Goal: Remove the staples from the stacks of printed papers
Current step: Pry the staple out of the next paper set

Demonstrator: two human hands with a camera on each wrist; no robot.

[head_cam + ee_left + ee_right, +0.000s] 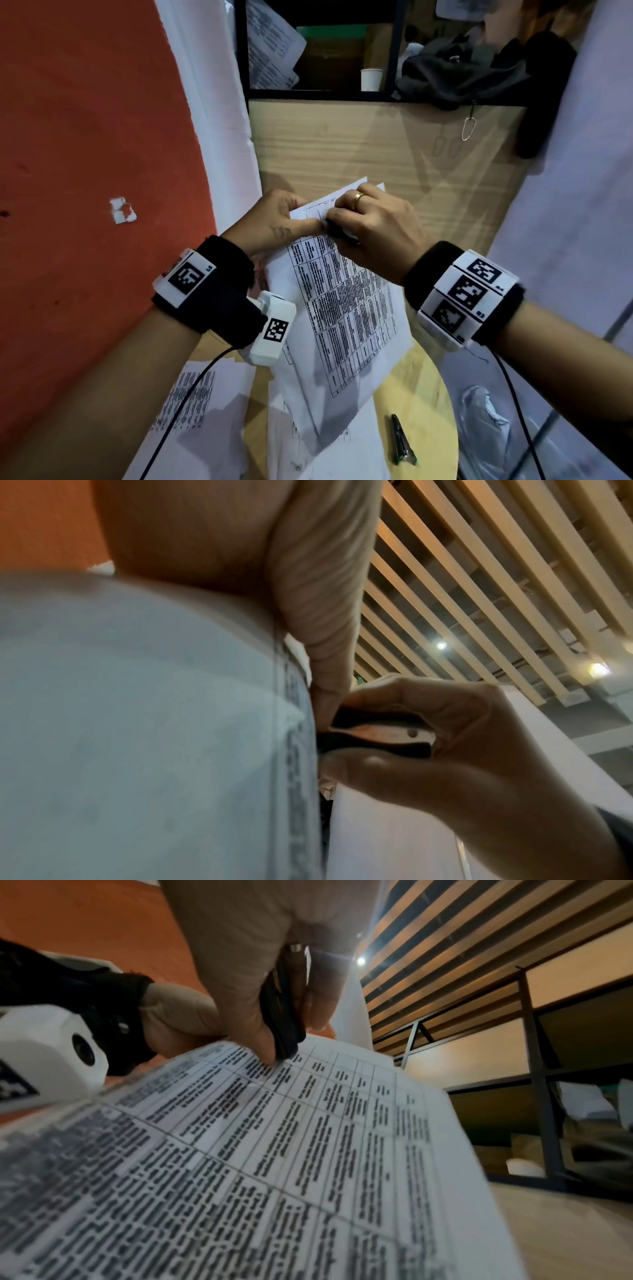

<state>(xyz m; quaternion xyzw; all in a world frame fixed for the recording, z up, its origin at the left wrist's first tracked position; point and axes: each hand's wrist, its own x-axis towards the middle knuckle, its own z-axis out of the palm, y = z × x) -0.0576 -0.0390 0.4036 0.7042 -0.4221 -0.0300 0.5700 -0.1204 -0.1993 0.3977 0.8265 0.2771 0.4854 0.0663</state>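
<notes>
**Staple remover set at the stack's top corner**

From the head view, the stapled stack (346, 308) is held raised above the bench (421, 404), its top corner pinched by the left hand (274, 219) to steady it. In the left wrist view, the staple remover (380, 734) is clamped between the thumb and fingers of the right hand (445, 739). In the right wrist view, its tip is pressed to the page, presumably at the staple, which cannot be made out.

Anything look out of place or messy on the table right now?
Yes. Loose printed sheets lie askew and overlapping on the round table below the held stack, and a pen-like tool lies beside them. No damage visible.
</notes>
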